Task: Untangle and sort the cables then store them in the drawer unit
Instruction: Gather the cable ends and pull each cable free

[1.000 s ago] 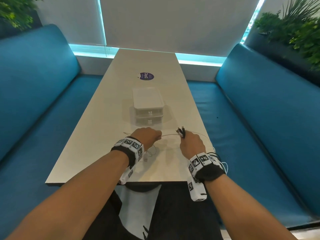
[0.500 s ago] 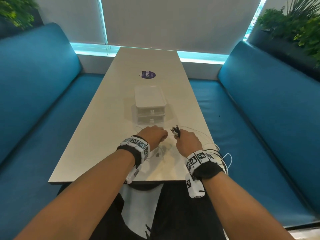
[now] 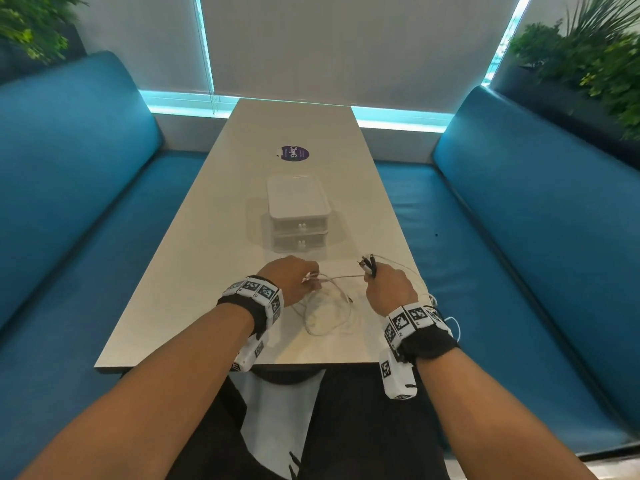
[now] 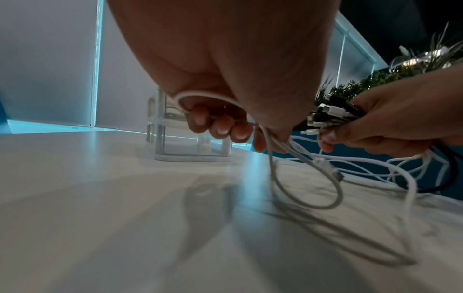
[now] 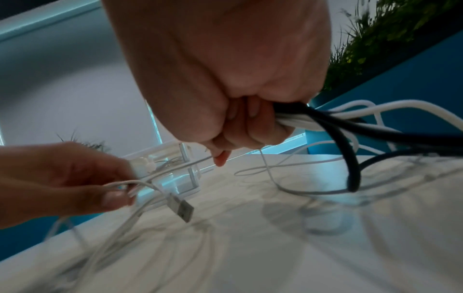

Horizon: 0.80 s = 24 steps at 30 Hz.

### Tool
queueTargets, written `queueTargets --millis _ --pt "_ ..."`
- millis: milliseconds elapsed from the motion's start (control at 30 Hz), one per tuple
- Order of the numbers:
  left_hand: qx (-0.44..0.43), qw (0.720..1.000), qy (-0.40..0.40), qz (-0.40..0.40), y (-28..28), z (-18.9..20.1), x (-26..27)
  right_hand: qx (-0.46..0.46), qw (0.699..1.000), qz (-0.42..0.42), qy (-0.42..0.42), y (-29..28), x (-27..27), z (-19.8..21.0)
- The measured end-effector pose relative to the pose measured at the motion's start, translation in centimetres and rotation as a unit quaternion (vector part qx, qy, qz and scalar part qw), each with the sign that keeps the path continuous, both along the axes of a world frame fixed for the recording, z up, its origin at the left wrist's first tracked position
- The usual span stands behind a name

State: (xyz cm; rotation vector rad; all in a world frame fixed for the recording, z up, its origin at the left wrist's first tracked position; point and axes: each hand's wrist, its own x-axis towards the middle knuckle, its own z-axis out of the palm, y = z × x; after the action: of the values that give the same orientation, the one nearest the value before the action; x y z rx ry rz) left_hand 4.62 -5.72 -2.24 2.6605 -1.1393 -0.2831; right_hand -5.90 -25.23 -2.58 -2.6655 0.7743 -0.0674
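My right hand grips a bundle of black and white cables, their plugs sticking up out of the fist. My left hand pinches loops of one thin white cable; a strand of it runs taut across to the right hand, and its USB plug dangles below the left fingers. The rest of the loops lie on the table between the hands. The clear two-drawer unit stands just beyond, both drawers closed.
The long pale table has a purple round sticker past the drawer unit. Blue benches flank it on both sides. More cable slack hangs off the table's right edge behind my right wrist.
The hands came close together half a second ago and have drawn apart again, stretching the white strand between them. More white loops now lie on the table.
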Motion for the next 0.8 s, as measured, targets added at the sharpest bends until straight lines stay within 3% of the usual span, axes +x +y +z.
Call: queueTargets --millis 133,233,333,433,600,800 --pt "0.042 0.999 -0.014 0.012 0.1 -0.5 -0.1 0.032 0.999 0.010 -0.011 0.5 0.1 -0.2" --pt "0.026 0.999 0.028 0.022 -0.7 -0.9 -0.6 0.066 0.996 0.049 -0.029 1.4 0.4 -0.3" --pt "0.007 1.000 0.021 0.022 -1.2 -0.7 -0.6 0.073 0.996 0.043 -0.029 1.3 0.3 0.0" --pt "-0.004 0.998 0.042 0.047 -0.7 0.0 0.0 0.048 0.998 0.028 -0.014 0.5 0.0 0.0" --pt "0.025 0.984 0.142 0.105 0.6 -0.1 1.1 0.030 0.999 0.007 -0.011 0.1 0.1 0.1" --pt "0.075 0.981 0.141 0.111 1.7 0.2 2.1 -0.026 0.999 -0.036 -0.004 -0.6 -0.9 0.3"
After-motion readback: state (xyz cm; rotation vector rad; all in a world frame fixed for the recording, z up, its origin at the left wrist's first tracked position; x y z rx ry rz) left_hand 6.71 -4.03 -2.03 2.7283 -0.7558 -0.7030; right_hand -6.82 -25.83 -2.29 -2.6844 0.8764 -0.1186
